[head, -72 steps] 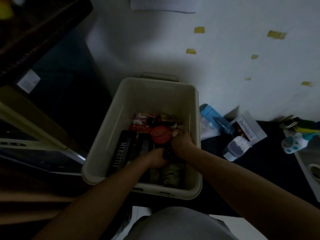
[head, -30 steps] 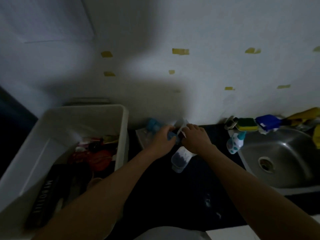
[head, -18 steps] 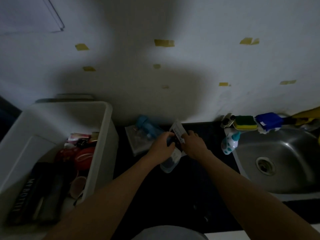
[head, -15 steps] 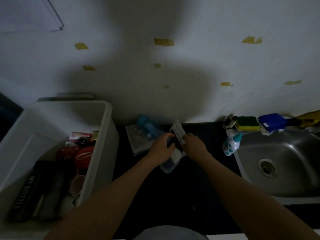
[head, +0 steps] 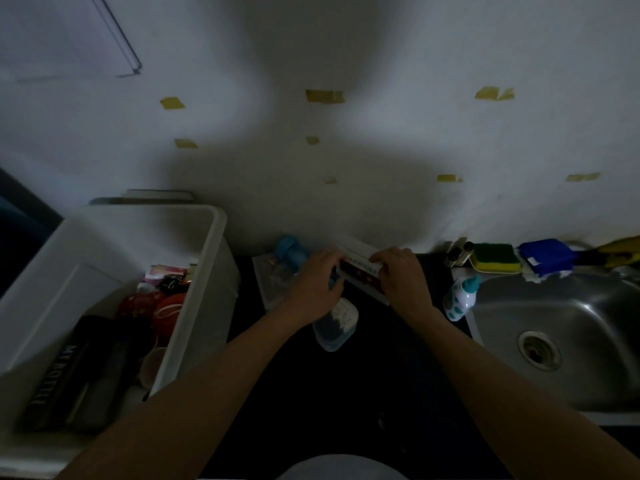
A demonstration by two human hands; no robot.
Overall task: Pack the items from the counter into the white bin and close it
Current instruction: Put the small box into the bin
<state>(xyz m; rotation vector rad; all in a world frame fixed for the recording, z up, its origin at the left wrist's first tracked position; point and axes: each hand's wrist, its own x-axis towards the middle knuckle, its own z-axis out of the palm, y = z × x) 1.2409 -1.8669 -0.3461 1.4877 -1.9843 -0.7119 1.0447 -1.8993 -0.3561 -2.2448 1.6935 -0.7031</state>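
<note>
Left hand [head: 313, 289] and right hand [head: 401, 277] are both pinching the ends of flat white packet [head: 360, 268], at desk's rear edge by wall. White bin [head: 216, 237] standing open past desk's left edge, part filled.

Advising:
- lifting packet level
- clearing bin rim
- laying it flat on contents
- avoiding clear tub [head: 336, 323] lying under left wrist

1. Two forearms [head: 214, 386] are bare up to the picture's lower edge.
2. The left hand [head: 311, 289] and right hand [head: 401, 278] are bare too.
3. A plain grey garment [head: 332, 468] covers the body below.
</note>
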